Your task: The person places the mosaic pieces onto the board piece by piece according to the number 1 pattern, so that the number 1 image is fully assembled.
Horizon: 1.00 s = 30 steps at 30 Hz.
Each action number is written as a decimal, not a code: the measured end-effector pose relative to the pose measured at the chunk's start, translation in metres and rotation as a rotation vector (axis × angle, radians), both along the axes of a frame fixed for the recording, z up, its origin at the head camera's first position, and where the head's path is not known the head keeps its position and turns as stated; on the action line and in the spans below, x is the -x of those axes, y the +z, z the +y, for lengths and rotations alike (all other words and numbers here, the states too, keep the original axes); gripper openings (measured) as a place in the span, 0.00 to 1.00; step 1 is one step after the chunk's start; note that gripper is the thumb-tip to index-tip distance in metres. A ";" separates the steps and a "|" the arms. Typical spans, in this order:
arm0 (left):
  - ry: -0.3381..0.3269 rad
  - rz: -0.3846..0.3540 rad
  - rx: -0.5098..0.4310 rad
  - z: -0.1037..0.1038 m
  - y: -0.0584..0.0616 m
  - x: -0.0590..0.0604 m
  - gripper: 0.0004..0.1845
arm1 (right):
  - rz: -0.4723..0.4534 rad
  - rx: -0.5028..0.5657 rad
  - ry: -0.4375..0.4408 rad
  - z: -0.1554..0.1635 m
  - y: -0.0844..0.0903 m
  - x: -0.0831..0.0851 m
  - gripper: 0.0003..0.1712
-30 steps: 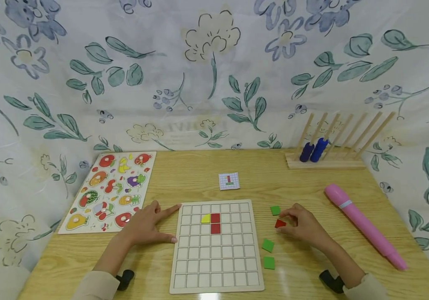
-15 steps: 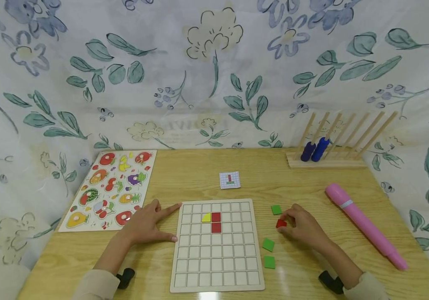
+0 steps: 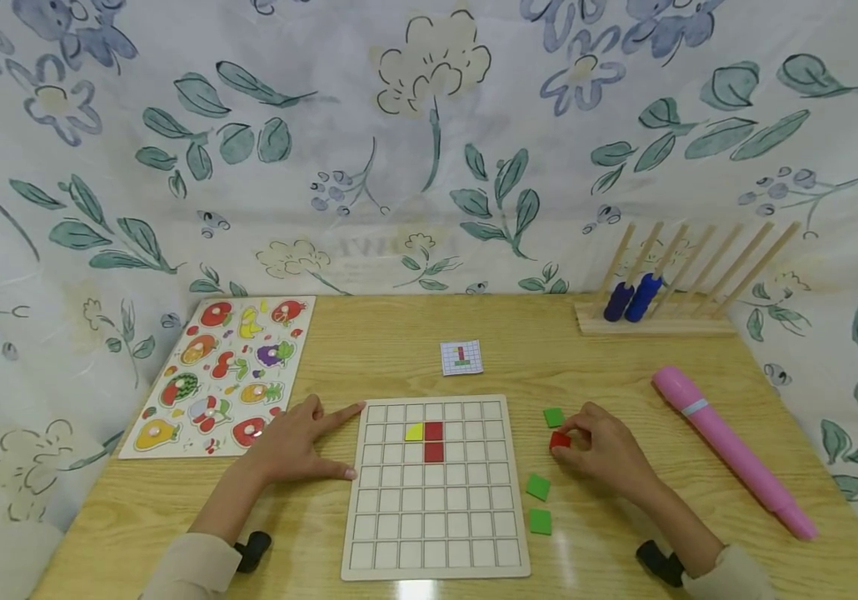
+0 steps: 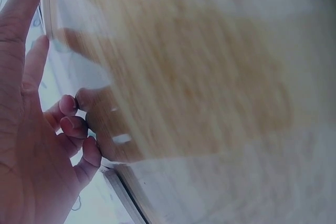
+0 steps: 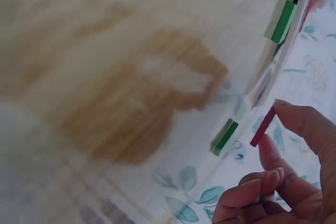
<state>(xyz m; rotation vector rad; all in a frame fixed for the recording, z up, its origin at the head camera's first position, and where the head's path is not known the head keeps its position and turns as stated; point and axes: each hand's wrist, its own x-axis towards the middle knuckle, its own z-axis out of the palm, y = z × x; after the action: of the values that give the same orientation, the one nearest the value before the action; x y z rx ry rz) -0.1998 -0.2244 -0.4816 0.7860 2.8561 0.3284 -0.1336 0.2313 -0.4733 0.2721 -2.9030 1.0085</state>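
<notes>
A white grid board [image 3: 391, 527] lies in front of me, with a yellow rounded tile [image 3: 414, 432] and two red square tiles [image 3: 433, 452] in its cells. My left hand [image 3: 286, 446] touches the board's left edge with thumb and index finger stretched out; its other fingers fold under. To the board's right, my right hand [image 3: 605, 448] pinches another red tile [image 5: 263, 127] between thumb and index finger, held on edge in the right wrist view. Close to it are green tiles: one [image 3: 553, 417] behind, two [image 3: 538, 487] nearer the front.
A small pattern card [image 3: 461, 357] lies behind the board. A fruit puzzle [image 3: 230, 367] is at the left, a wooden peg rack [image 3: 654, 321] with blue beads stands back right, and a thick pink pen [image 3: 732, 450] lies at the right. A floral cloth [image 3: 429, 167] hangs behind.
The pinched red tile has tilted and risen slightly in my right fingers. My left hand keeps its place at the board's edge. The head view has shifted a little.
</notes>
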 end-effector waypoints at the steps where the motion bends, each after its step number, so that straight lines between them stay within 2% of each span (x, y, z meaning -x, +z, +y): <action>1: -0.001 0.000 -0.003 0.000 0.000 0.000 0.52 | 0.007 0.006 0.000 -0.002 0.001 0.000 0.10; 12: 0.009 -0.017 -0.013 -0.003 0.002 -0.004 0.52 | 0.018 0.104 0.015 -0.024 0.005 -0.001 0.11; 18: 0.010 -0.007 -0.021 -0.005 0.001 -0.004 0.52 | 0.012 0.170 0.056 -0.037 0.006 -0.001 0.11; 25: 0.016 -0.015 -0.012 -0.003 0.001 -0.001 0.52 | 0.004 0.193 0.119 -0.054 0.009 0.001 0.11; 30: 0.015 -0.037 -0.013 -0.001 0.002 0.000 0.52 | -0.023 0.199 0.133 -0.065 0.014 0.001 0.10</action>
<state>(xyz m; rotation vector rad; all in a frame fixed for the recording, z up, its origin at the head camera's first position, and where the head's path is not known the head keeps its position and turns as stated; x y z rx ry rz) -0.1994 -0.2249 -0.4795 0.7539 2.8297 0.3596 -0.1348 0.1664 -0.4596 0.4494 -2.8067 1.3187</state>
